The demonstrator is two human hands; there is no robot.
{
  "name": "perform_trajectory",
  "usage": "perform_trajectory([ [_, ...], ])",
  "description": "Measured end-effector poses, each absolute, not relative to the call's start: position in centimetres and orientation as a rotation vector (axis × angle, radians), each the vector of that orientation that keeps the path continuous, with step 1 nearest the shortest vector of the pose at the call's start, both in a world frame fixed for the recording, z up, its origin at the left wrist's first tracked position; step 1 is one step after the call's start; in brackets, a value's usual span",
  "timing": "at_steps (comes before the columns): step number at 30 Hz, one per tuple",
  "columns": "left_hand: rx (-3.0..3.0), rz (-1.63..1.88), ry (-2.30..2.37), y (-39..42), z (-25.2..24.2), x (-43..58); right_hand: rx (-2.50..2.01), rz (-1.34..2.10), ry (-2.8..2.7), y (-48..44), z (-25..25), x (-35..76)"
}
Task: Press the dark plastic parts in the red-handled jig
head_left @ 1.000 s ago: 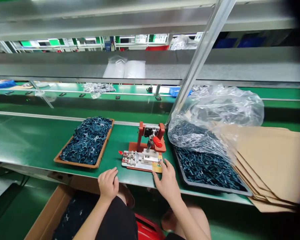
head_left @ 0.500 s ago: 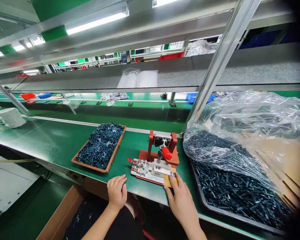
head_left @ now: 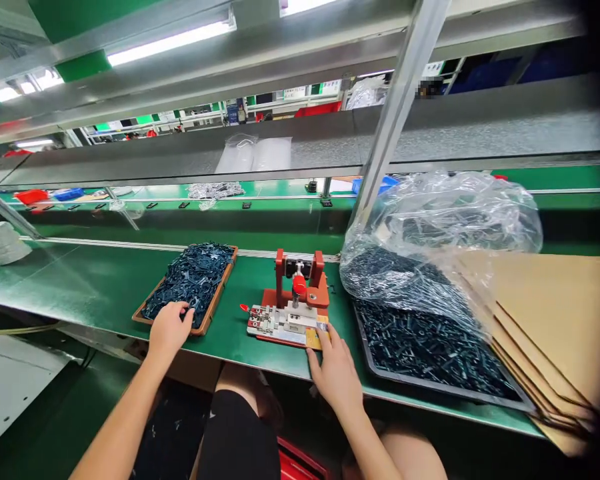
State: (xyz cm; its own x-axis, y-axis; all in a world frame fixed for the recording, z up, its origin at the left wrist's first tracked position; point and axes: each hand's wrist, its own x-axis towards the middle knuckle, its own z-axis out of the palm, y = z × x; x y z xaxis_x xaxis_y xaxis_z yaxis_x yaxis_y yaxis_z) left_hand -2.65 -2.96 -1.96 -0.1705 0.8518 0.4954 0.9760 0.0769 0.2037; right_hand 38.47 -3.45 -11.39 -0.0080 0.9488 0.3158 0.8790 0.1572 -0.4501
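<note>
Head view: the left hand (head_left: 167,330) lies over the near edge of a brown tray (head_left: 219,291) heaped with dark blue plastic parts (head_left: 190,280). Its fingers curl down onto the pile, and I cannot tell whether they are pinching a piece. The right hand (head_left: 335,373) is open, not wrapped around anything, with its fingertips (head_left: 330,331) against a yellow card (head_left: 314,340). The card sits at the near right corner of a small red metal press (head_left: 300,283), which has a red knob and a silver clamp plate (head_left: 273,321) with a red-tipped handle. All of this stands on a green workbench (head_left: 95,287).

To the right of the press, a black tray (head_left: 420,377) holds more dark parts, and a clear plastic bag (head_left: 445,227) of parts slumps over its far side. Flattened cardboard sheets (head_left: 555,313) lie beyond the tray, partly under the bag. Below the bench, between the knees, is the edge of a red crate (head_left: 295,463). The paper notices on the far line are too small to read, and the card shows no legible writing.
</note>
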Motion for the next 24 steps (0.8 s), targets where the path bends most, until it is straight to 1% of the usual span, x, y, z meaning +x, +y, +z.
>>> perform_trajectory([
  [2,-1.869,-0.694,-2.087,-2.4,-2.3,-3.2,-1.749,0.198,-1.886,-3.8,-10.9,38.4],
  [7,-1.721,-0.828,-1.961,-1.2,-2.4,-3.1,-1.76,0.259,-1.902,-4.0,-9.6,38.2],
  [15,-1.554,-1.07,-2.107,0.2,-0.3,-2.5,-1.702,0.225,-1.894,-4.0,-10.5,38.3],
  [18,-1.443,-1.266,-2.234,0.1,1.0,-2.9,-1.681,0.218,-1.88,-3.6,-10.7,38.4],
  [20,-1.489,-1.508,-2.328,-0.5,1.4,-1.9,-1.645,0.213,-1.838,-3.6,-10.4,38.4],
  [22,-1.631,-1.756,-2.379,-1.8,0.9,0.8,-1.562,0.195,-1.736,-4.2,-9.8,38.4],
  [24,-1.794,-1.857,-2.39,-3.7,-0.7,4.8,-1.446,0.224,-1.594,-5.7,-9.1,37.9],
])
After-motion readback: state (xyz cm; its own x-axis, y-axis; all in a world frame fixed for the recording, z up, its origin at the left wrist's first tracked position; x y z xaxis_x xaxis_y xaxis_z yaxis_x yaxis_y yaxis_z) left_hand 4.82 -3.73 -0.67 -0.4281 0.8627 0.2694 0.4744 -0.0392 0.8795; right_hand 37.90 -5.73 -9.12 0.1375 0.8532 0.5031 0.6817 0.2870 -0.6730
